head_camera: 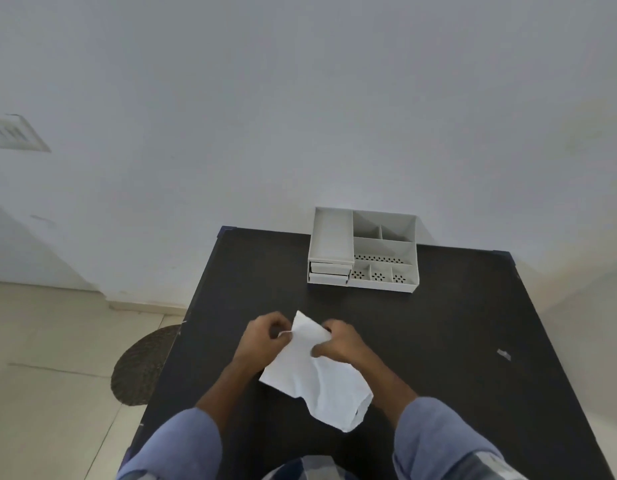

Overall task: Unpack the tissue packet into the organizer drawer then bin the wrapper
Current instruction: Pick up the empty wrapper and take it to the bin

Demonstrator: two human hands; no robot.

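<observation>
A white tissue packet is held above the near part of the dark table, hanging down towards me. My left hand pinches its upper left edge. My right hand grips the upper right part, fingers pressed into the wrapper. The white organizer stands at the table's far edge against the wall. It has open compartments on the right and a stack of small drawers at its lower left, which look pushed in. No bin is clearly in view.
A small pale scrap lies on the table to the right. A dark round woven mat lies on the tiled floor left of the table. The white wall rises right behind the organizer.
</observation>
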